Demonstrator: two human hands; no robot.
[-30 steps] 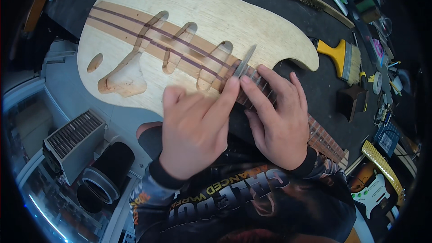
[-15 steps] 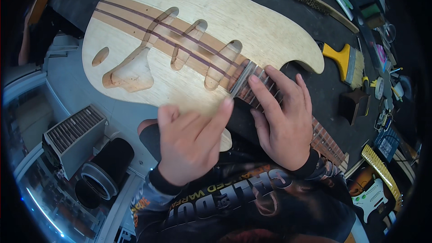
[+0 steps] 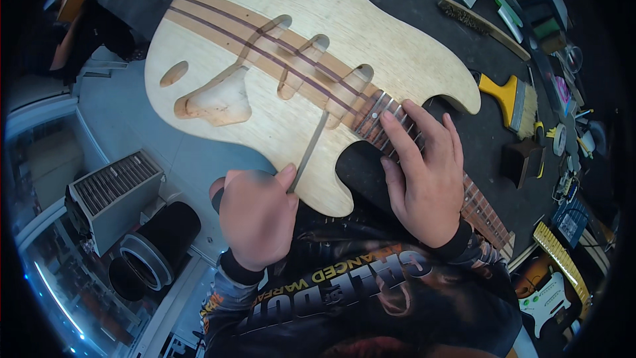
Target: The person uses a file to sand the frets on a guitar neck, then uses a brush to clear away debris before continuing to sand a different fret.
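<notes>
An unpainted electric guitar body (image 3: 391, 33) lies in front of me, with dark stripes along its middle and several routed cavities. Its fretboard (image 3: 474, 212) runs toward the lower right. My left hand (image 3: 257, 215) is closed round a narrow grey file-like bar (image 3: 309, 154), which slants across the body's near horn, its far end by the cavity closest to the neck. The grip end is hidden in the fist, which is smeared by motion. Fingers spread, my right hand (image 3: 427, 176) rests on the frets where the neck meets the body.
On the dark bench (image 3: 457, 139) to the right are a yellow paintbrush (image 3: 510, 103), a wooden bristle brush (image 3: 483, 26) and a dark block (image 3: 522, 161). Another guitar (image 3: 550, 298) stands at lower right. A grey slatted box (image 3: 119, 192) and a black bin (image 3: 162, 242) stand on the floor.
My left hand has swung down and left, and its fingers have curled in; the grey bar now shows clearly. The guitar sits slightly further right in view. My right hand stays on the frets.
</notes>
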